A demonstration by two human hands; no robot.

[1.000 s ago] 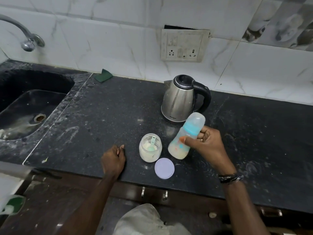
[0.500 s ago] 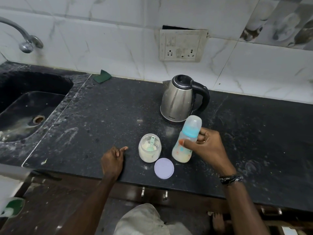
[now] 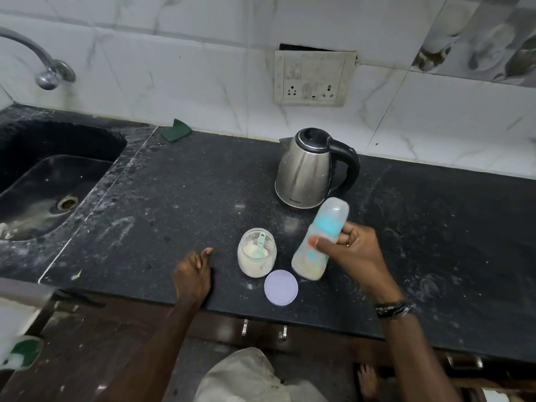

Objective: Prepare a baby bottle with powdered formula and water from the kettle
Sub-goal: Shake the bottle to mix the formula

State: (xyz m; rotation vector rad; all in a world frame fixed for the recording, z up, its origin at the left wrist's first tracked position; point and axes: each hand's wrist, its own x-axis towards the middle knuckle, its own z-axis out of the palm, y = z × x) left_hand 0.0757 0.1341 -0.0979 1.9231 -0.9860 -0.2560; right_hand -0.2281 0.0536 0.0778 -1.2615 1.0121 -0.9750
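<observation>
Gripping the capped baby bottle [image 3: 318, 241] mid-body, tilted above the counter [image 3: 174, 204] beside the kettle [image 3: 304, 172], right hand [image 3: 352, 250] wraps it while left hand [image 3: 193, 272] rests loosely curled; light, smooth plastic, likely slippery, best held at the waist.

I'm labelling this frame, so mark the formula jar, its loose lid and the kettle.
formula jar [image 3: 256, 261]: head view, on its glass side.
lid [image 3: 280, 287]: head view, centre of the flat disc.
kettle [image 3: 303, 172]: head view, on its steel body.
</observation>
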